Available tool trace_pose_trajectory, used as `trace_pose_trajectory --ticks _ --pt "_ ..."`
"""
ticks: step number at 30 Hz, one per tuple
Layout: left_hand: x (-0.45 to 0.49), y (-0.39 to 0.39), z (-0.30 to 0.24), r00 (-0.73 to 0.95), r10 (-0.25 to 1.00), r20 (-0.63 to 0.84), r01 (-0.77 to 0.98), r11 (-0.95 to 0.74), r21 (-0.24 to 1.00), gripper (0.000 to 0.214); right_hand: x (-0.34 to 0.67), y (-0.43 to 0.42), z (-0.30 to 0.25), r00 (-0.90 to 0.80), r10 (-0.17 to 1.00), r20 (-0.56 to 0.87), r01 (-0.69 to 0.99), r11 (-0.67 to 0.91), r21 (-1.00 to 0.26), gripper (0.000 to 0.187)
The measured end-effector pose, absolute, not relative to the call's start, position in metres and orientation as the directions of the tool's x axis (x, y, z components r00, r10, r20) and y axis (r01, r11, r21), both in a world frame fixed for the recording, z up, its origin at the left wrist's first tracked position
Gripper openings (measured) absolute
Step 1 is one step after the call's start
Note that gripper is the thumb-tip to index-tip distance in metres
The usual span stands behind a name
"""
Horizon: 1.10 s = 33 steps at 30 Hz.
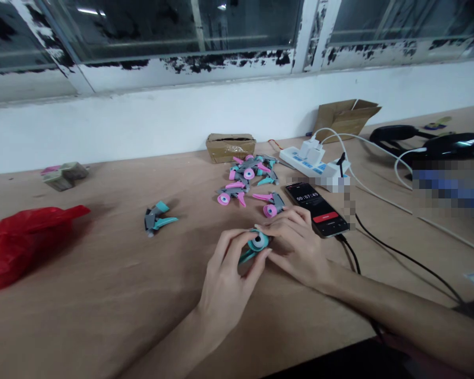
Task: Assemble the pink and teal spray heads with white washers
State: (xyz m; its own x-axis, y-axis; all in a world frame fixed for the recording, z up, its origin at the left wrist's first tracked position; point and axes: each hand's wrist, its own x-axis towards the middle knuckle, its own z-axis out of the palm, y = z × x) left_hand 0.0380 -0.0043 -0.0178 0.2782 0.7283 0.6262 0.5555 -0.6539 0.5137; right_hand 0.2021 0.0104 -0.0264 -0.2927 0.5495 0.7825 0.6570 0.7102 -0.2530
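Note:
My left hand [229, 276] and my right hand [296, 242] meet at the middle of the wooden table [102, 295]. Both pinch a small teal and grey plastic toy part [256, 243] with a round wheel-like end. Its lower half is hidden by my fingers. Just beyond my hands lies a pile of several pink and grey toy parts [248, 179]. One teal and grey part [157, 218] lies alone to the left.
A phone [316, 209] showing a running timer lies right of my hands, a black cable leading off it. A white power strip [314, 160], cardboard boxes [229, 146], a red plastic bag [23, 237] at the left and black headgear [438, 142] at the right.

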Motion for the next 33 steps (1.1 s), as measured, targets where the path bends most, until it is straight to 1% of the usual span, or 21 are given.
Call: trace_pose_trajectory --ticks 3,6,8,10,13,16,20,23,26,28,31,33 --pt "0.037 -0.004 -0.018 0.283 0.726 0.627 0.597 -0.645 0.478 0.016 0.201 0.011 -0.027 -0.302 0.545 0.782 0.661 0.711 -0.24 0.01" --pt "0.034 -0.004 -0.02 0.309 0.715 0.627 0.662 -0.635 0.398 0.019 0.2 0.011 -0.028 -0.299 0.542 0.785 0.691 0.691 -0.214 0.009" --pt "0.034 -0.004 -0.021 0.317 0.71 0.629 0.674 -0.635 0.377 0.021 0.198 0.011 -0.029 -0.285 0.531 0.798 0.707 0.679 -0.199 0.009" --pt "0.035 -0.003 -0.021 0.305 0.721 0.623 0.64 -0.639 0.426 0.02 0.197 0.011 -0.029 -0.261 0.522 0.812 0.718 0.667 -0.198 0.007" --pt "0.039 -0.002 -0.021 0.253 0.779 0.574 0.541 -0.606 0.583 0.018 0.197 0.012 -0.031 -0.221 0.539 0.813 0.735 0.64 -0.225 0.004" --pt "0.042 0.0 -0.022 0.204 0.847 0.491 0.453 -0.526 0.72 0.018 0.196 0.013 -0.034 -0.205 0.579 0.789 0.746 0.615 -0.258 0.005" --pt "0.043 0.005 -0.026 0.183 0.909 0.374 0.363 -0.416 0.834 0.018 0.195 0.016 -0.041 -0.21 0.595 0.776 0.751 0.606 -0.262 0.006" --pt "0.042 0.009 -0.029 0.219 0.938 0.269 0.282 -0.325 0.903 0.017 0.194 0.017 -0.045 -0.227 0.59 0.774 0.738 0.623 -0.259 0.006" --pt "0.041 0.011 -0.032 0.248 0.95 0.192 0.235 -0.252 0.939 0.016 0.194 0.017 -0.049 -0.242 0.616 0.75 0.716 0.635 -0.291 0.007" --pt "0.04 0.012 -0.033 0.245 0.952 0.183 0.23 -0.241 0.943 0.016 0.194 0.017 -0.05 -0.242 0.642 0.728 0.687 0.643 -0.339 0.009" --pt "0.036 0.016 -0.032 0.211 0.952 0.222 0.269 -0.275 0.923 0.016 0.193 0.018 -0.047 -0.247 0.67 0.7 0.633 0.659 -0.407 0.012" --pt "0.032 0.019 -0.03 0.166 0.942 0.292 0.349 -0.333 0.876 0.017 0.191 0.018 -0.044 -0.273 0.665 0.695 0.597 0.683 -0.42 0.015"
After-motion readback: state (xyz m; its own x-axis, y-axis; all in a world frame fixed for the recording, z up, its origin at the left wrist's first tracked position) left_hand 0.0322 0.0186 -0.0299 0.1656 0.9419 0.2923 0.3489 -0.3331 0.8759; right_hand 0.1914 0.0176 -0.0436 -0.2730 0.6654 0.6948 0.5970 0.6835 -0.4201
